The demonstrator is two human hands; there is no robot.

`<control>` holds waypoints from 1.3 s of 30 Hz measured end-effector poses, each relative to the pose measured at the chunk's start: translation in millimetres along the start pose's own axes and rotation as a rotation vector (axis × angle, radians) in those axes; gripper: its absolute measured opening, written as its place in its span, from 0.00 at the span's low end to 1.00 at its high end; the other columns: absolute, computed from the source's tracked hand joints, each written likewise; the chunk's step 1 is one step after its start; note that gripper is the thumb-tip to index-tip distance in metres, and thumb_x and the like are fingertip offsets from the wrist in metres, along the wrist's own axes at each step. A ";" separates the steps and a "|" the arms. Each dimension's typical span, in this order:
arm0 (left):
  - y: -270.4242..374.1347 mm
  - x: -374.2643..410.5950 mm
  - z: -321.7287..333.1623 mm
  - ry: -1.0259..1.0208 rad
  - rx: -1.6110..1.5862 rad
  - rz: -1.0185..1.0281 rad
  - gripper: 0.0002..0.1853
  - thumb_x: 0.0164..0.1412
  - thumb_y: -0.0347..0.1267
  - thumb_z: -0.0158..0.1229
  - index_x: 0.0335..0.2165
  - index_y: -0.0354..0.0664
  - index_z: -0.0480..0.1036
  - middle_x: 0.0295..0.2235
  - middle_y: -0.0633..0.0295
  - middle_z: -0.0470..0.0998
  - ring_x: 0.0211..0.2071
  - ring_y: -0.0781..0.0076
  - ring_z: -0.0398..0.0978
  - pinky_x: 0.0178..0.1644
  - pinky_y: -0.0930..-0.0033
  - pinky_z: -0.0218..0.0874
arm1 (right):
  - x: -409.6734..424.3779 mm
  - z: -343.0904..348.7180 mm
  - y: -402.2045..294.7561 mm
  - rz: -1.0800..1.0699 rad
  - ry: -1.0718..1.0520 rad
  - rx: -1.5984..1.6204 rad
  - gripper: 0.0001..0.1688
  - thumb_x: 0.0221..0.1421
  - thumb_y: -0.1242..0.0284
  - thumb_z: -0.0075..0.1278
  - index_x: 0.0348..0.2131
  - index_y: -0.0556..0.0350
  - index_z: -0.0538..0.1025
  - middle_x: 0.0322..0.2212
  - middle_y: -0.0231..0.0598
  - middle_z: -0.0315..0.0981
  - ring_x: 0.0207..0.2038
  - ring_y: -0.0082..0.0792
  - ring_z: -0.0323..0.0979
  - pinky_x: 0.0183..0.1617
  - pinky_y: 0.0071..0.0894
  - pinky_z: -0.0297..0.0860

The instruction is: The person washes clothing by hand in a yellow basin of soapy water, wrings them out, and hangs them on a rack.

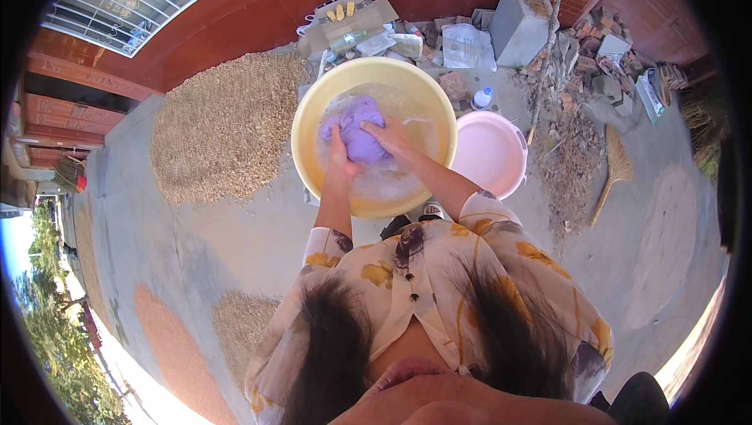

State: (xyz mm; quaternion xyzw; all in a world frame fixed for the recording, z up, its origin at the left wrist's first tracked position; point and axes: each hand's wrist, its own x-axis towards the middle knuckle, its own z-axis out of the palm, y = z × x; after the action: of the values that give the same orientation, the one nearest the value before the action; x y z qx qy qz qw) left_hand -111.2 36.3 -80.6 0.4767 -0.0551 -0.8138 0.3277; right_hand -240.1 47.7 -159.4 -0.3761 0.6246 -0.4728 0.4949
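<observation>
A large yellow plastic basin point(374, 65) stands before me, holding sudsy water point(411, 96). Over it, a bunched purple cloth point(364, 137) is gathered between my two hands. My left hand point(339, 155) grips the cloth's left and lower side, thumb up. From the right, my right hand point(389, 136) presses on it with the fingers bent over its edge. The cloth looks wet; whether its underside touches the water I cannot tell. Parts of the fingers are hidden in the folds.
Touching the yellow basin's right side is a pink basin point(490, 155). A plastic bottle point(482, 98) stands behind it. Peanuts in the shell, apparently, form a heap point(229, 125) at left. Rubble, a concrete block point(517, 25) and a straw broom point(614, 169) lie at right.
</observation>
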 end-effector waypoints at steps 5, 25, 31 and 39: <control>0.8 60.0 -75.5 -0.438 -0.137 0.270 0.29 0.70 0.51 0.37 0.59 0.46 0.62 0.57 0.57 0.68 0.58 0.58 0.66 0.61 0.48 0.58 | -91.0 46.8 -92.5 -0.508 -0.153 -0.554 0.24 0.53 0.54 0.56 0.40 0.54 0.78 0.38 0.52 0.78 0.40 0.50 0.77 0.44 0.43 0.72; 45.1 -19.3 -59.6 0.280 1.440 0.399 0.27 0.64 0.50 0.49 0.46 0.36 0.73 0.44 0.51 0.78 0.37 0.53 0.79 0.45 0.56 0.69 | -51.3 -27.3 -104.1 -0.422 -0.043 -0.020 0.21 0.64 0.61 0.47 0.39 0.63 0.76 0.29 0.44 0.76 0.32 0.31 0.73 0.41 0.33 0.68; 45.0 63.4 -61.2 0.057 1.524 1.345 0.21 0.64 0.42 0.53 0.48 0.38 0.73 0.44 0.44 0.77 0.42 0.51 0.77 0.47 0.56 0.66 | -79.5 -25.9 -172.0 -0.472 -0.175 0.168 0.20 0.67 0.61 0.44 0.40 0.62 0.74 0.30 0.33 0.74 0.33 0.22 0.68 0.40 0.26 0.67; 6.2 132.8 -85.8 -0.500 1.106 0.202 0.23 0.62 0.38 0.57 0.52 0.37 0.71 0.46 0.55 0.77 0.47 0.60 0.74 0.53 0.59 0.65 | -50.1 -6.6 -231.2 -0.409 -0.246 0.480 0.18 0.67 0.60 0.45 0.33 0.56 0.73 0.27 0.23 0.68 0.29 0.14 0.64 0.33 0.20 0.64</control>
State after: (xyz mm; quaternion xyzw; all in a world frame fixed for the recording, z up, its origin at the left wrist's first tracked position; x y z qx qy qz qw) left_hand -82.5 -27.2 -222.7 0.3631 -0.5893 -0.7168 0.0847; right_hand -234.8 33.7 76.7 -0.4206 0.3429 -0.6469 0.5357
